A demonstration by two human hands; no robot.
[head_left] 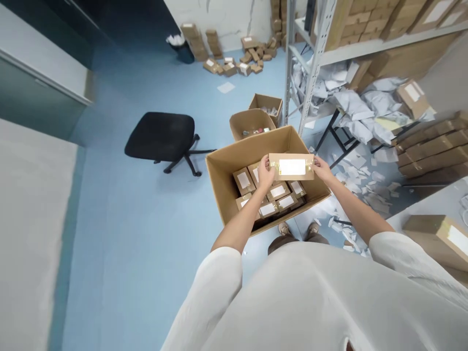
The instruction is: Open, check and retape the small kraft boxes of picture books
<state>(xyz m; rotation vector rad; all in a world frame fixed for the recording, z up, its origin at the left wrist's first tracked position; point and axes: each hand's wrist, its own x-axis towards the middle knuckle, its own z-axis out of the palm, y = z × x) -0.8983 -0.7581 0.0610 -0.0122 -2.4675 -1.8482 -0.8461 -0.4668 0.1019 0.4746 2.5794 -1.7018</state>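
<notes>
Between my two hands is a small brown cardboard box (291, 175) with a white label on its upper face and tape near both ends. My left hand (265, 173) grips its left end, and my right hand (321, 169) grips the right end. The box is held over a large open carton (226, 195). Inside that carton lie several small labelled boxes (278, 191), partly hidden by the held box and my left forearm. The label's print is too bright to read.
Two more open cartons (252, 117) stand just beyond the large one. A black office chair (161, 136) is to the left. On the right are a metal shelf (314, 73), a table heaped with grey mailing bags (365, 107), and scattered paper (354, 180) on the floor.
</notes>
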